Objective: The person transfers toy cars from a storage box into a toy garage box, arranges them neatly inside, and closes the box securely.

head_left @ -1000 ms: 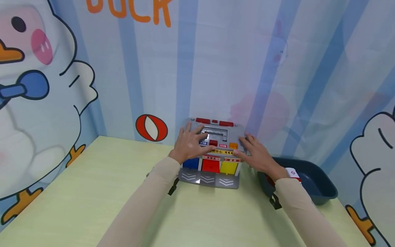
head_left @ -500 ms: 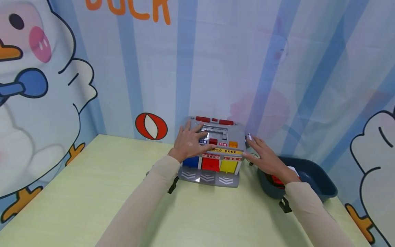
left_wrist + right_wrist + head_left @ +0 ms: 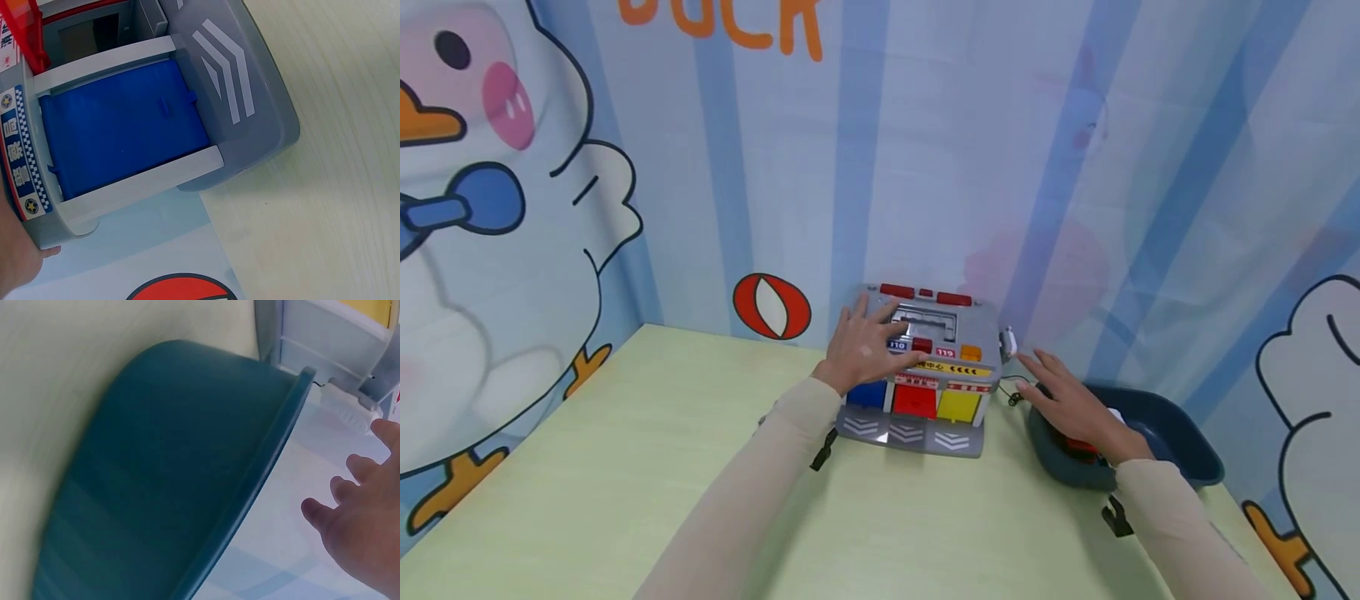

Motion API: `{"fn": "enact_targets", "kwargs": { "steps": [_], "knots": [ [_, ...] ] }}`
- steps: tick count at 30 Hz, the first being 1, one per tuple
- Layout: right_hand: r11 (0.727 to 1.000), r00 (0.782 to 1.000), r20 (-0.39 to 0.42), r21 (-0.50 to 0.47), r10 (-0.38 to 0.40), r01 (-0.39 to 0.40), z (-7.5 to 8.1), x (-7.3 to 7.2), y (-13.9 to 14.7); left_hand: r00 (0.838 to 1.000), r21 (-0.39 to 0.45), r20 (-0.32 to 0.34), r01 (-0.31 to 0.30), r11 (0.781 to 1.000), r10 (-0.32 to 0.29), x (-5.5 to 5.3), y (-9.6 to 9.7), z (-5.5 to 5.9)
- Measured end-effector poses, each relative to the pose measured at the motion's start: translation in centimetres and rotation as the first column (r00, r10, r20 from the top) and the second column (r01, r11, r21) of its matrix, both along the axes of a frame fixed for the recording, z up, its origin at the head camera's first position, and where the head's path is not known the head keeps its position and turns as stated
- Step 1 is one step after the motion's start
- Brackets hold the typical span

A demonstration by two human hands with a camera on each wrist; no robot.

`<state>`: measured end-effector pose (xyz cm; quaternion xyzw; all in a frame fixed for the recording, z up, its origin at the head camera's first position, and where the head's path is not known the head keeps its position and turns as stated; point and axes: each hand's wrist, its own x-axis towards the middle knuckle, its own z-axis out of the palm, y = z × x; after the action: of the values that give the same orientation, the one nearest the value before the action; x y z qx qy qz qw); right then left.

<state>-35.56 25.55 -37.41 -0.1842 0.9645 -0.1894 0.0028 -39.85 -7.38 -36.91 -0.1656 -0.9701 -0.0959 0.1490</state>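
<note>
1. Left hand (image 3: 862, 352) spread, gripping nothing, I rest it on the toy station (image 3: 936, 372) near the bench's (image 3: 925, 533) back edge.
2. Right hand (image 3: 1078, 410) empty, I hold its fingers extended near the tub (image 3: 162, 450).

perhaps a children's play corner: duck-printed backdrop (image 3: 917, 167), toy garage (image 3: 938, 387).

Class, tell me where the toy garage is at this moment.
In the head view, the toy garage stands on the table just right of centre, the left hand on its roof and the dark teal tub to its right.
</note>
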Motion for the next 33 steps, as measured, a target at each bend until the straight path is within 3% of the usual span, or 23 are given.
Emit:
{"fn": "enact_targets", "kwargs": {
  "steps": [10, 22, 33],
  "knots": [
    [1.0, 0.999, 0.026, 0.0, -0.019, 0.019, -0.4, 0.6, 1.3, 1.0, 0.017, 0.004, 0.0, 1.0, 0.0, -0.1, 0.0, 0.0],
    [0.998, 0.998, 0.017, 0.013, 0.062, -0.062, -1.0, 1.5, 3.1, 1.0, 0.027, 0.002, 0.01, 1.0, -0.01, -0.1, 0.0, -0.1],
    [0.997, 0.998, 0.027, 0.063, 0.048, -0.05, -1.5, 1.7, 4.1, 1.0, 0.021, 0.012, 0.003, 1.0, -0.003, -0.1, 0.0, -0.1]
  ]
}}
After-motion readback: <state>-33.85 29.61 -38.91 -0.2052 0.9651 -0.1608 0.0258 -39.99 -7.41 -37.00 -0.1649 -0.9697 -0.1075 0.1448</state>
